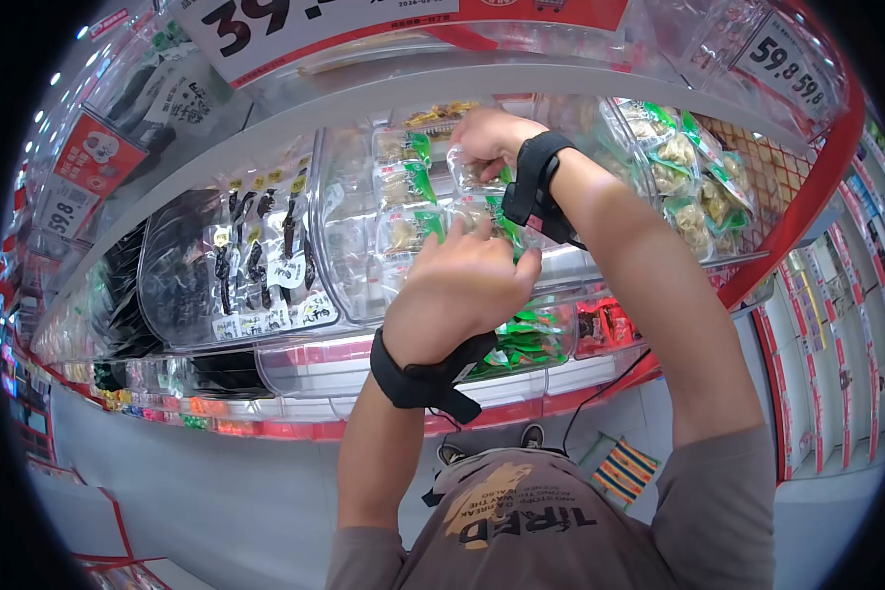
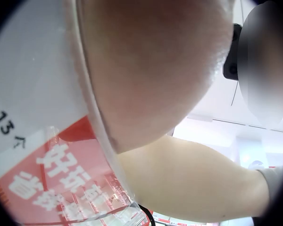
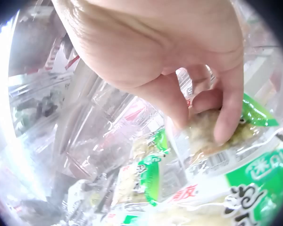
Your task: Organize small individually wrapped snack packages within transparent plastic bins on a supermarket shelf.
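In the head view, clear packets with green-and-white print (image 1: 400,187) lie in rows in a clear plastic bin (image 1: 349,256). My right hand (image 1: 497,138) reaches into the far part of the rows. Its thumb and fingers pinch one packet (image 3: 205,136) in the right wrist view, where the hand (image 3: 179,52) comes down from above. My left hand (image 1: 462,290) is over the nearer packets, fingers extended and thumb apart; its fingertips are at a packet, contact unclear. Only a large, close part of the left hand (image 2: 155,70) shows in the left wrist view.
To the left is a bin of dark items in clear packets (image 1: 265,246). More green-and-white packets (image 1: 693,187) lie at the right, beside a red rim (image 1: 806,197). Price signs (image 1: 265,34) hang above; green packets (image 1: 531,339) fill a lower shelf.
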The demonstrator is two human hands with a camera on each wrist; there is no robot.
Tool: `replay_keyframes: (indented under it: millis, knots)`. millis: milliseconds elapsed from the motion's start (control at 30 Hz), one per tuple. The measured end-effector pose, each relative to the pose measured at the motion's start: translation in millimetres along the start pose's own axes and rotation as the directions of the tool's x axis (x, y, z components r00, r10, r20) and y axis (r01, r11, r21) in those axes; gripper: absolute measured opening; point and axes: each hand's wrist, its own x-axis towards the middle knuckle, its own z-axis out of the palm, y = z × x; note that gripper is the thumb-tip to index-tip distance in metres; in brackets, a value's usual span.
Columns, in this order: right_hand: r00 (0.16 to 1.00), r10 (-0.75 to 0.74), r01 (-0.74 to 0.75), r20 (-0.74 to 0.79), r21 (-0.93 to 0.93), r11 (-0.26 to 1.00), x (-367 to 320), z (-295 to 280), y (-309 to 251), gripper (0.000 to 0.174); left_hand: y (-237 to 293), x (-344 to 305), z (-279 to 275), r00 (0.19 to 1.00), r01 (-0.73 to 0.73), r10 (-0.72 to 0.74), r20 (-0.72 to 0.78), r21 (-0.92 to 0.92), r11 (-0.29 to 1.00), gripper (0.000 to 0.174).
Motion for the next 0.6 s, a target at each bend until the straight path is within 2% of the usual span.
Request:
replay_keyframes:
  millis: [33,67,167,200,300,400,500,600]
  knots:
    - [0.999,-0.038,0.038,0.001,-0.09,0.995,-0.4,1.6,-2.0,0.026,-0.2,-0.8,4.0,1.0,0.001,-0.002,-0.02,-0.007,1.0,0.021]
    - [0.99,-0.118,0.101,-0.077,-0.199,0.975,-1.6,6.0,-3.8,0.026,0.5,-2.4,5.4,0.998,-0.001,0.001,-0.056,0.003,1.0,0.02]
    - [0.894,-0.345,0.185,-0.285,-0.466,0.865,-12.3,19.7,-11.7,0.026,-0.4,-3.0,1.3,0.998,-0.038,0.037,-0.054,-0.024,0.999,0.017]
    - [0.951,-0.225,0.106,-0.212,-0.459,0.882,-22.3,16.5,-21.9,0.031,0.2,-2.9,-0.3,0.998,-0.033,0.032,-0.05,-0.028,0.999,0.016]
    - [0.936,-0.209,0.087,-0.282,-0.389,0.917,-28.3,16.0,-22.9,0.028,4.1,-3.5,-2.1,0.998,0.007,-0.007,-0.055,-0.015,1.0,0.015]
    - [0.988,-0.154,0.143,0.006,-0.406,0.903,-19.6,-1.3,-16.3,0.029,5.0,-4.6,-3.7,0.999,0.008,-0.01,-0.052,-0.025,1.0,0.014]
    - [0.994,-0.071,0.079,0.085,-0.09,0.993,-18.6,-11.3,-2.7,0.032,4.4,-3.8,-7.1,0.997,-0.031,0.027,-0.078,-0.044,0.999,0.015]
    - [0.979,-0.171,0.181,0.107,-0.092,0.979,-18.3,-11.7,-0.4,0.027,5.6,-4.2,-9.5,0.996,-0.029,0.026,-0.082,-0.039,0.999,0.016]
